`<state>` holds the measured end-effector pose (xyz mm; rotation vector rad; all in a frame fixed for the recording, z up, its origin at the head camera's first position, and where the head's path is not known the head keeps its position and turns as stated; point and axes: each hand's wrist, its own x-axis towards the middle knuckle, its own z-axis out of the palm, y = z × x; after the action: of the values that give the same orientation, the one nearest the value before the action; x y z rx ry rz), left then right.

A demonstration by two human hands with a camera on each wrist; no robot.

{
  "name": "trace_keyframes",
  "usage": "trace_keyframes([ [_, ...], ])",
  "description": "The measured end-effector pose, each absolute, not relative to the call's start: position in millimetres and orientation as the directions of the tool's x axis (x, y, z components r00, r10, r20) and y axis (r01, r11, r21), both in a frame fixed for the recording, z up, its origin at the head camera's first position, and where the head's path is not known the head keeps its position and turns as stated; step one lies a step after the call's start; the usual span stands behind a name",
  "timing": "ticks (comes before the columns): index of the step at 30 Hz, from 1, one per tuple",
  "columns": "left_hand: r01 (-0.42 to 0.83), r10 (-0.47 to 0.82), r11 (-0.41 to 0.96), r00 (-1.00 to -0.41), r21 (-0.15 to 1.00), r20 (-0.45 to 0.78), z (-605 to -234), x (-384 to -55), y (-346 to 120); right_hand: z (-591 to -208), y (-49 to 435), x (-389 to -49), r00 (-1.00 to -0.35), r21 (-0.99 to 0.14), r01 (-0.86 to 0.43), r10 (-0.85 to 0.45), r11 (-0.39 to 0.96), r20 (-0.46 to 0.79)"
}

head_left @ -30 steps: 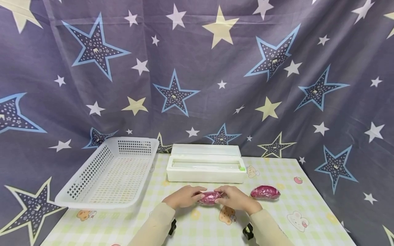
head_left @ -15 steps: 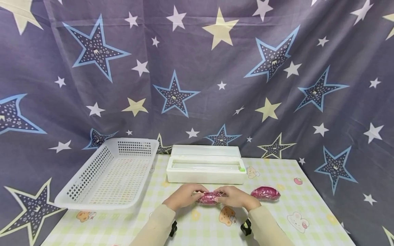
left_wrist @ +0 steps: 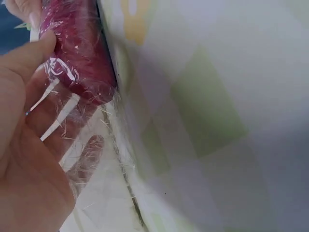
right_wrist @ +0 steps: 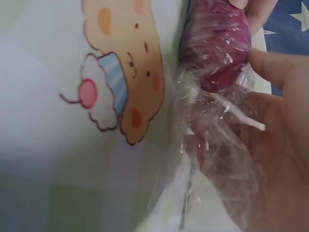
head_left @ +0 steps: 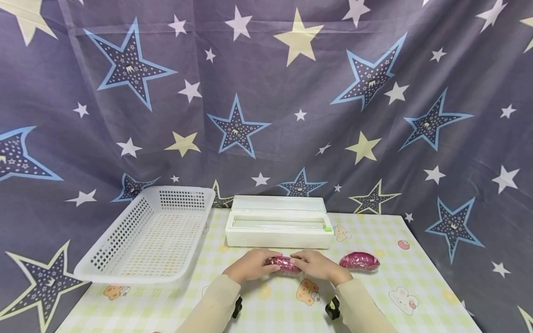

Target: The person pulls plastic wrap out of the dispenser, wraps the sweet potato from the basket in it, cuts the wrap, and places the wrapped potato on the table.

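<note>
Both hands are at a purple sweet potato (head_left: 287, 264) wrapped in clear cling film, in front of the white box. My left hand (head_left: 251, 265) holds its left end, thumb on the near side and fingers behind. In the left wrist view, loose cling film (left_wrist: 104, 125) trails off that end over the fingers. My right hand (head_left: 318, 266) grips the other end, its thumb pressed to the side. More crumpled film (right_wrist: 219, 125) spreads from there across the right palm and fingers. A second wrapped sweet potato (head_left: 359, 261) lies to the right of the right hand.
A white cling film dispenser (head_left: 279, 239) stands behind the hands, its lid (head_left: 279, 203) raised and a green slider (head_left: 327, 228) at its right end. On the left is a white perforated basket (head_left: 125, 278). A star-patterned curtain hangs behind the checked table (head_left: 416, 277).
The sweet potato between the hands has shifted slightly right and away from the person, and the fingers have moved a little along it. The second sweet potato, dispenser and basket stay put.
</note>
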<state>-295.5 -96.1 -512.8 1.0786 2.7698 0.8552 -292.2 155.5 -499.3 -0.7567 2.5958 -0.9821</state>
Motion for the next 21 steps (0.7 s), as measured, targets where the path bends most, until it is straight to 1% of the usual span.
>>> trace_keyframes([
  [3, 0.585, 0.614, 0.632, -0.778, 0.508, 0.132, -514, -296, -94, -504, 155, -294, -0.834, -0.651, -0.417, -0.552, 0.634, -0.004],
  [5, 0.571, 0.598, 0.645, -0.791, 0.508, 0.13, -514, -296, -93, -506, 156, -296, -0.838, -0.65, -0.416, -0.546, 0.636, 0.002],
  [11, 0.567, 0.583, 0.666, -0.801, 0.484, 0.137, -514, -295, -90, -507, 161, -297, -0.842, -0.65, -0.406, -0.54, 0.642, -0.007],
  [16, 0.588, 0.622, 0.653, -0.776, 0.478, 0.106, -520, -296, -91, -507, 166, -296, -0.846, -0.663, -0.386, -0.532, 0.642, -0.022],
  [21, 0.623, 0.64, 0.659, -0.759, 0.421, 0.12, -520, -295, -90, -508, 170, -298, -0.846, -0.664, -0.369, -0.53, 0.651, -0.05],
])
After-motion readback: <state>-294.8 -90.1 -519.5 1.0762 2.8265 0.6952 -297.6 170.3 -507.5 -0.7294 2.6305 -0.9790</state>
